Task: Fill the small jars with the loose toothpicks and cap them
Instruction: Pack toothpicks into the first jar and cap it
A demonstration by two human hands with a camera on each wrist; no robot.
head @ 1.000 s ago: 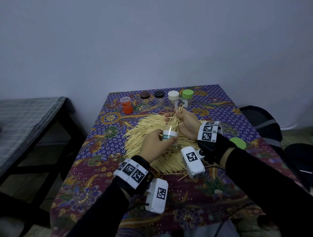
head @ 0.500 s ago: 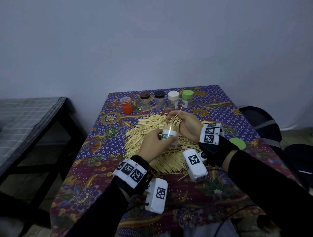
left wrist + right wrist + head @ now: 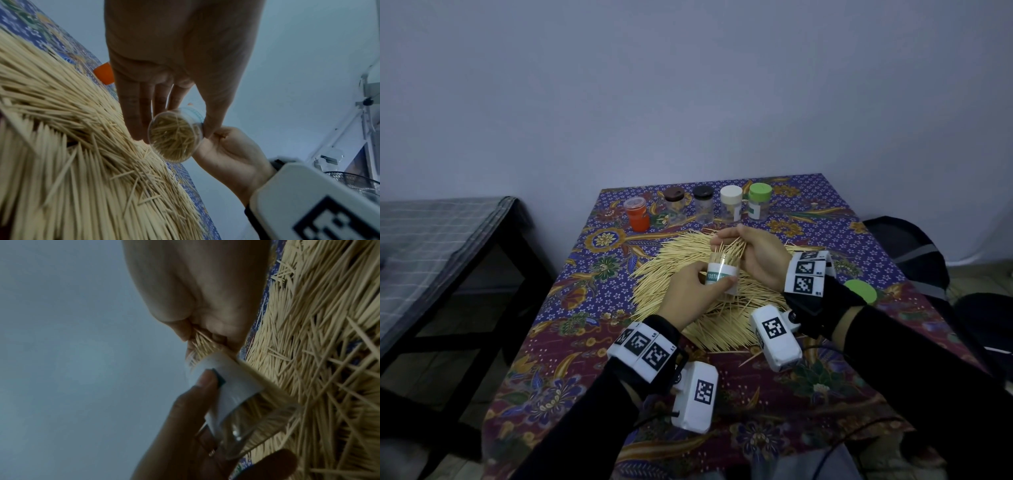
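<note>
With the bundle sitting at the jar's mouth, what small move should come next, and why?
Probably ease the right hand down so its toothpick bundle slides fully into the jar that the left hand holds: the sticks poke above the rim, and the green lid lies aside.

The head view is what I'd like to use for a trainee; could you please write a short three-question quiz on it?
1. True or false: the left hand grips the labelled jar.
2. What is the right hand pinching at the jar's mouth?
3. The loose green lid lies: A) on the jar, B) on the tablecloth beside the right wrist, C) on the toothpick pile.

Key: 1 true; 2 a bundle of toothpicks; 3 B.
</note>
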